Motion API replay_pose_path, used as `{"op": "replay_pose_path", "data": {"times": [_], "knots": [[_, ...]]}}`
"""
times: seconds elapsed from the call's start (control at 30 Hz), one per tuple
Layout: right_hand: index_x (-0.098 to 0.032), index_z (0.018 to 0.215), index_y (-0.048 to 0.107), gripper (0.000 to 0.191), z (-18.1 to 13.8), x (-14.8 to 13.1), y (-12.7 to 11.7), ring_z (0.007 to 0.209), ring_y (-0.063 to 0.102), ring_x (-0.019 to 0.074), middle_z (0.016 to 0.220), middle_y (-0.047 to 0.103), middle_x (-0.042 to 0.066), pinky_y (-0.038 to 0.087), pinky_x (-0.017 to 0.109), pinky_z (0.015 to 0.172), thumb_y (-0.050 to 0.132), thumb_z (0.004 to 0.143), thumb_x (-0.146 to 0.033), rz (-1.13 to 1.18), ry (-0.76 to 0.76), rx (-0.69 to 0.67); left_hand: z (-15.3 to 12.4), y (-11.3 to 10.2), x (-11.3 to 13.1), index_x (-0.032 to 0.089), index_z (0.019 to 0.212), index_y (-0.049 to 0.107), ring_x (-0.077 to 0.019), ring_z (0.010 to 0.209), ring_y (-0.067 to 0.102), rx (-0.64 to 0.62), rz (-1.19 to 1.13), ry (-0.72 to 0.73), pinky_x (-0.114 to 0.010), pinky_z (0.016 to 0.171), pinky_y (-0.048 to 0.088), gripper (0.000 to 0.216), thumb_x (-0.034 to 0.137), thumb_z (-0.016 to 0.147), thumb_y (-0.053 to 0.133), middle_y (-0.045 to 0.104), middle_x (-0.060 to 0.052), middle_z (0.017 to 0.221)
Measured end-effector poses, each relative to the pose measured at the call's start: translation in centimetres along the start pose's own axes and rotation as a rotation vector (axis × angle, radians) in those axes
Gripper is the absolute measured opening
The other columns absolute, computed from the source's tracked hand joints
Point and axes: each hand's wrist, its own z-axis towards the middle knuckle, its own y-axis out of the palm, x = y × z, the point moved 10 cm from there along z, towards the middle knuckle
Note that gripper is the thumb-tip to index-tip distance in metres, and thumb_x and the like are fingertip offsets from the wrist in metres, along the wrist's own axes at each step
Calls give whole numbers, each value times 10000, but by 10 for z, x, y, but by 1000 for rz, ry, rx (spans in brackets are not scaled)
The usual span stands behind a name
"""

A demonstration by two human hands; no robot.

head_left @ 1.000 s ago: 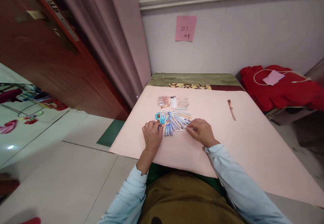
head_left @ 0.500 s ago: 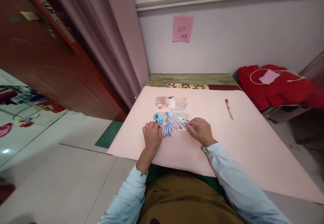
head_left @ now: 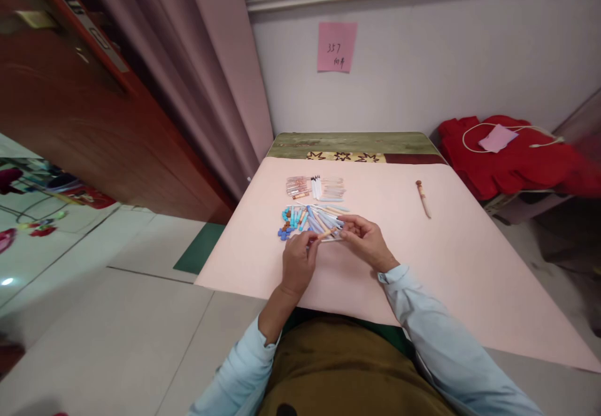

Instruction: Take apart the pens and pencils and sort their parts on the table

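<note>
My left hand [head_left: 299, 262] is closed in a pinch on a short tan pen barrel [head_left: 327, 234], tilted up to the right. Close to the barrel's far end is my right hand [head_left: 369, 240], its thumb and fingers pinched together; what they hold is too small to make out. Behind both hands lies a fanned pile of pale blue and tan pen barrels [head_left: 319, 217]. Left of it are turquoise pen pieces [head_left: 295, 217] and blue and brown pen toppers [head_left: 284, 233]. My left hand partly covers the near side of the pile.
Farther back on the pink table cover [head_left: 244, 247] lie clear pen parts [head_left: 297, 187], white black-tipped pen parts [head_left: 316, 187] and pale tubes [head_left: 333, 189] in rows. One assembled pen [head_left: 423, 199] with a brown topper lies to the right. Red cloth [head_left: 507, 159] with a cable sits beyond the table.
My left hand has moved right from the pile's left side, bringing the tan barrel up to my right hand. The blue toppers it covered now show. My right hand has barely shifted.
</note>
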Motion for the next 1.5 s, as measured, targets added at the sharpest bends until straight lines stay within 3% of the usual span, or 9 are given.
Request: {"op": "replay_pose_path", "data": {"times": [0.17, 0.37, 0.53, 0.7, 0.8, 0.9, 1.2, 1.37, 1.5], "knots": [[-187, 958, 730, 342, -1, 6, 8, 667, 628, 136, 740, 675, 7, 523, 279, 647, 797, 744, -445, 102, 61, -25, 3, 17, -2, 217, 932, 655, -161, 776, 629, -54, -275, -150, -293, 752, 483, 70, 252, 902, 602, 694, -23, 858], [-194, 913, 710, 320, 1, 2, 5, 653, 634, 131, 747, 693, 5, 532, 276, 638, 823, 714, -419, 166, 78, 15, 0, 44, -29, 172, 917, 685, -127, 700, 631, 63, -994, -604, -245, 656, 493, 297, 198, 660, 830, 694, -19, 808], [-196, 878, 685, 308, -1, 5, 10, 661, 650, 144, 762, 709, 10, 550, 299, 661, 831, 707, -407, 196, 85, -20, -3, 72, -21, 136, 877, 707, -78, 613, 587, 35, -1275, -783, -219, 626, 475, 310, 210, 620, 864, 688, -5, 755], [-191, 912, 701, 267, 0, -3, -5, 695, 644, 164, 790, 712, 29, 533, 310, 685, 753, 790, -423, -7, -3, 60, 6, 63, -31, 148, 837, 665, -95, 719, 646, 73, -1406, -764, -218, 684, 522, 227, 256, 720, 826, 700, -10, 826], [-195, 944, 721, 237, -2, -23, -26, 757, 631, 174, 886, 719, 55, 507, 313, 734, 624, 890, -405, -359, -146, 265, 15, 50, -54, 160, 883, 654, -73, 685, 644, 121, -1504, -790, -201, 669, 541, 172, 260, 804, 769, 711, -12, 898], [-210, 928, 730, 205, -5, -33, -29, 828, 637, 191, 944, 719, 66, 477, 313, 770, 571, 921, -340, -691, -225, 348, 22, 44, -76, 164, 899, 647, -47, 670, 629, 181, -1613, -841, -164, 656, 539, 41, 198, 893, 668, 706, -9, 917], [-237, 1018, 729, 179, 1, -24, 11, 916, 608, 208, 989, 703, 65, 391, 326, 819, 615, 930, -342, -1077, -324, 144, 26, 63, -85, 160, 888, 638, -35, 629, 610, 86, -1668, -820, -139, 617, 543, 36, 185, 914, 641, 672, 8, 824], [-266, 1137, 706, 254, 13, -19, 50, 1006, 558, 236, 1095, 673, 80, 349, 360, 875, 653, 909, -364, -1166, -350, -2, 25, 65, -79, 148, 892, 647, -46, 633, 617, -4, -1649, -796, -146, 608, 552, 73, 197, 868, 695, 683, -10, 841], [-276, 1106, 718, 229, 18, -15, 57, 1019, 543, 230, 1109, 670, 55, 324, 369, 911, 667, 883, -273, -1181, -363, -30, 23, 64, -78, 146, 908, 653, -50, 628, 628, 2, -1675, -817, -148, 610, 557, 72, 184, 864, 695, 695, -14, 836]]}}
